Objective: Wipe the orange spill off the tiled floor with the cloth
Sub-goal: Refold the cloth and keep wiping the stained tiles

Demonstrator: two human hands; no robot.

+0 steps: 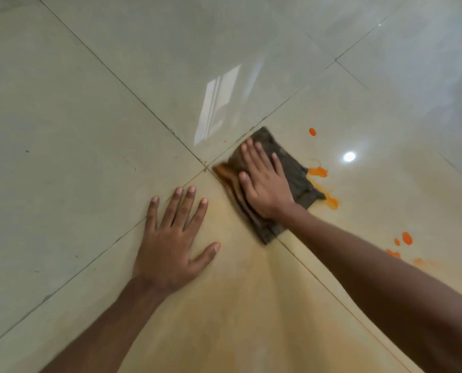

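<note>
Floor tiles [89, 109] glazed ceramic by look, pale cream, highly glossy, mirrored window and lamp glare; thin dark grout lines [133, 88] matt. Cloth [291, 170] dark grey-brown woven fabric, matt, soft, folded in layers, left edge stained orange. Orange spill [318, 172] wet, shiny blobs; near part of floor carried dull orange smear film [251, 305].

Soft daylight; window glare on glossy floor [216, 103] (cloth [283, 168] edges motion-blurred).
</note>
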